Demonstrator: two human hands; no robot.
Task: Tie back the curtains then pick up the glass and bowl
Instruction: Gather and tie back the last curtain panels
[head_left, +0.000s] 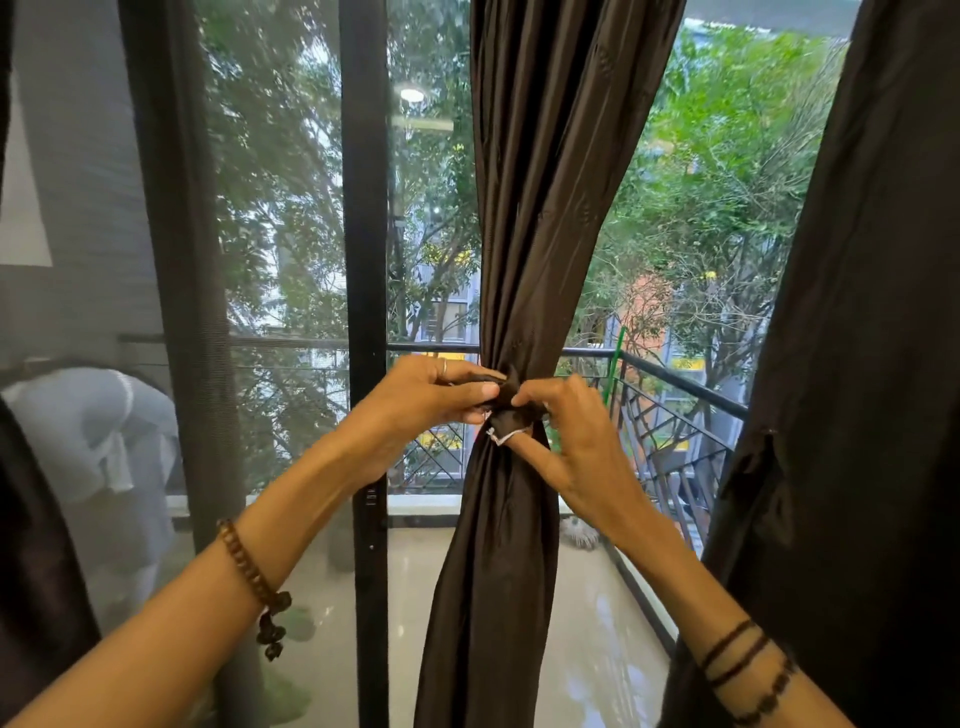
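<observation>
A dark brown curtain (545, 208) hangs in the middle of the glass door, gathered tight at waist height by a dark tie-back band (511, 418). My left hand (431, 395) pinches one end of the band at the curtain's left side. My right hand (566, 431) pinches the other end at the knot, its fingers curled against the fabric. A white edge of the band shows under the knot. No glass or bowl is in view.
A second dark curtain (857, 364) hangs loose at the right. A black door frame post (366, 260) stands left of the tied curtain. Beyond the glass lie a balcony floor (587, 623) and a black railing (675, 374). Another dark curtain edge (31, 571) is at far left.
</observation>
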